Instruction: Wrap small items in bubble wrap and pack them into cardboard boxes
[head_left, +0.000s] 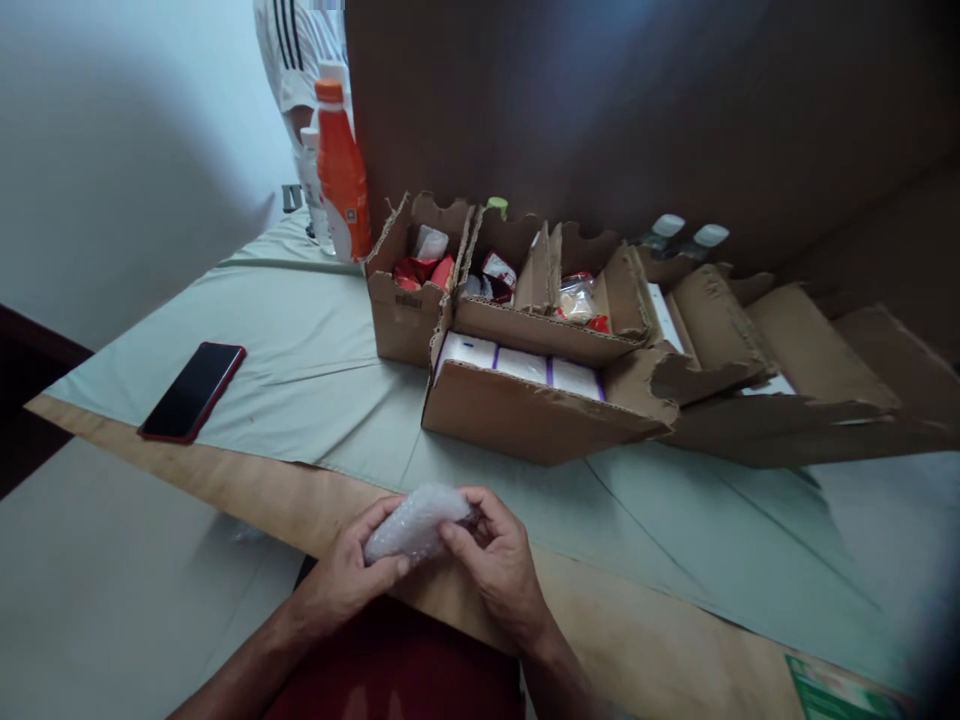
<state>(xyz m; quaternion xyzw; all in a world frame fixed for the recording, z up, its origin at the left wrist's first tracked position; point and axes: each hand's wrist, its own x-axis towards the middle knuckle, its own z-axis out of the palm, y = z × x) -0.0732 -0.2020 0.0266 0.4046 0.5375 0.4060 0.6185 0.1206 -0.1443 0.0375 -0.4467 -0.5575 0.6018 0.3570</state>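
A small packet wrapped in bubble wrap (417, 521) is held at the table's near edge, over my lap. My left hand (346, 578) grips its left end with thumb and fingers closed round it. My right hand (497, 558) pinches its right end, fingers curled on the wrap. What lies inside the wrap cannot be made out. Just beyond my hands stands a torn cardboard box (534, 415) with white cartons (517, 362) in a row.
A black phone in a red case (193, 390) lies at the left on the pale green cloth (300, 350). More torn cardboard boxes (409, 310) hold red and white packets. An orange bottle (342, 175) stands at the back, with a person in a striped shirt (292, 50) behind it.
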